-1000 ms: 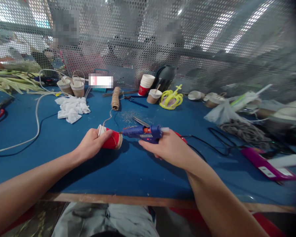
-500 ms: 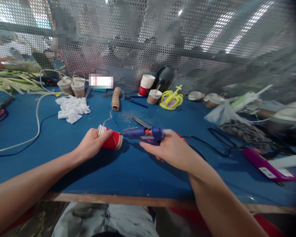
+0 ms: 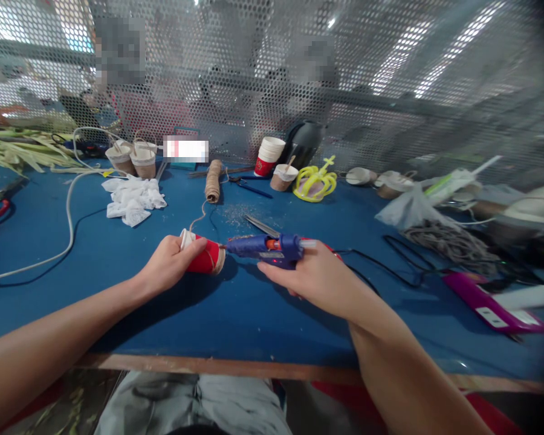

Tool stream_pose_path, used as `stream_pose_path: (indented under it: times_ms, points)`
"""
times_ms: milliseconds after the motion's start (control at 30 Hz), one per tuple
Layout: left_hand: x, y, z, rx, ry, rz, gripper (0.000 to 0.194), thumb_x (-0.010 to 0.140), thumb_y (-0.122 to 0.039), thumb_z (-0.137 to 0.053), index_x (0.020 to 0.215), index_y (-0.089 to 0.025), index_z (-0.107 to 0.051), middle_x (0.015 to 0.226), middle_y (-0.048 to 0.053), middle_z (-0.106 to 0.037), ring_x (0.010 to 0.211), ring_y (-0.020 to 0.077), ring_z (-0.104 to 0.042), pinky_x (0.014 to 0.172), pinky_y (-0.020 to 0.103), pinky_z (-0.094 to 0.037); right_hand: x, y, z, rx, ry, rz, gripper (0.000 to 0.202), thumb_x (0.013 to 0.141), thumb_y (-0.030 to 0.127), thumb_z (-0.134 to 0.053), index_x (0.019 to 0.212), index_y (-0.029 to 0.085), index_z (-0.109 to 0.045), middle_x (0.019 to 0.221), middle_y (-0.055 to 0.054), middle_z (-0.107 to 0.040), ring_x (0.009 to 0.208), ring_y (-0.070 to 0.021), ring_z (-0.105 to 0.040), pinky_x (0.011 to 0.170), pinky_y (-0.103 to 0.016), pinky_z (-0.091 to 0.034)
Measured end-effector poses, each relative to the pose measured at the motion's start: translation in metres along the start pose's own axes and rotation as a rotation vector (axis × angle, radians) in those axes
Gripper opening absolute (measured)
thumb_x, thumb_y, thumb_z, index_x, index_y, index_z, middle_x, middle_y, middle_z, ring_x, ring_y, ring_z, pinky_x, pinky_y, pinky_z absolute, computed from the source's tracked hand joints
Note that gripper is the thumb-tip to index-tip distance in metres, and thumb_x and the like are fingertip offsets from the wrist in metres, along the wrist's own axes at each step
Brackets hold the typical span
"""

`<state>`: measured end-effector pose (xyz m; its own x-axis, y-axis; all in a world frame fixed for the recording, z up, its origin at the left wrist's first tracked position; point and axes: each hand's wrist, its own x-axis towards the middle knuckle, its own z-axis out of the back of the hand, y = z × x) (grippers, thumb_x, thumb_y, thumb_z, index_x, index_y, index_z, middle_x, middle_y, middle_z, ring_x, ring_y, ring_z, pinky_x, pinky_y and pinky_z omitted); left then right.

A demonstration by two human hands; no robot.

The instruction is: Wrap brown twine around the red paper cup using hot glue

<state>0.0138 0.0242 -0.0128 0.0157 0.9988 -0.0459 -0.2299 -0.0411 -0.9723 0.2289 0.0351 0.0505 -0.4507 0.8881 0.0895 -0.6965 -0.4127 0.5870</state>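
Observation:
My left hand is closed around a red and white paper cup, which lies on its side above the table. Twine runs from the cup back to a spool of jute twine. In my right hand is a blue hot glue gun, its fingers wrapped round the handle. A clear glue stick sticks out of the gun's rear. The nozzle is at the cup's base end; whether it touches cannot be made out. Scissors lie just behind the gun, partly hidden.
White crumpled cloth lies at left. Along the back are twine-wrapped cups, stacked paper cups, pliers and a yellow crown shape. A black cord and a purple packet lie at right. Perforated metal stands behind.
The glue gun and my right hand have shifted very slightly to the right. My left hand and the cup have stayed in place.

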Motion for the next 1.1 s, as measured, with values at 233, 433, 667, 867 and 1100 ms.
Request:
stream_pose_path:
  times_ms: [233,433,667,867,1100]
  points:
    - [-0.0004,-0.0014,0.0005,0.016,-0.007,-0.013,0.04,0.072,-0.048,-0.051,0.053,-0.013,-0.053,0.048,-0.003,-0.045,0.046,0.0079,-0.034,0.044,0.021,-0.028,-0.0001,0.0,-0.0001,-0.006,-0.001,0.019,0.008,0.074,0.024,-0.057,0.069,0.02,-0.061,0.035,0.007,-0.045,0.039,-0.0118,-0.046,0.046,-0.024,-0.035]
    - [0.0004,0.0008,0.0006,0.016,-0.011,-0.001,0.041,0.07,-0.051,-0.051,0.056,-0.012,-0.057,0.049,-0.003,-0.048,0.047,0.0086,-0.036,0.046,0.021,-0.029,-0.0017,-0.0015,0.0009,-0.039,0.014,-0.012,0.011,0.073,0.028,-0.057,0.067,0.02,-0.059,0.035,0.007,-0.045,0.039,-0.0111,-0.045,0.045,-0.023,-0.034]
    - [0.0011,0.0,-0.0002,-0.026,-0.023,0.04,0.04,0.069,-0.05,-0.053,0.057,-0.012,-0.059,0.05,-0.002,-0.051,0.047,0.009,-0.038,0.047,0.021,-0.03,-0.0027,-0.0026,0.0015,-0.041,0.046,0.007,0.021,0.072,0.031,-0.057,0.056,0.02,-0.052,0.037,0.006,-0.046,0.041,-0.0109,-0.046,0.047,-0.023,-0.036]
    - [0.0006,0.0003,0.0001,-0.087,-0.019,0.07,0.039,0.068,-0.048,-0.055,0.058,-0.011,-0.06,0.052,-0.001,-0.056,0.048,0.0091,-0.043,0.049,0.021,-0.033,-0.0052,-0.0012,0.0007,-0.038,0.064,-0.043,0.029,0.072,0.035,-0.057,0.051,0.019,-0.045,0.04,0.005,-0.047,0.043,-0.0101,-0.044,0.045,-0.022,-0.034]
    - [0.0007,0.0,-0.0001,-0.084,-0.038,0.072,0.039,0.068,-0.047,-0.056,0.059,-0.01,-0.062,0.052,0.002,-0.06,0.048,0.0115,-0.048,0.049,0.023,-0.035,-0.0063,0.0004,0.0002,-0.024,0.069,0.03,0.027,0.072,0.031,-0.056,0.051,0.019,-0.043,0.044,0.005,-0.045,0.044,-0.0088,-0.041,0.045,-0.022,-0.032]
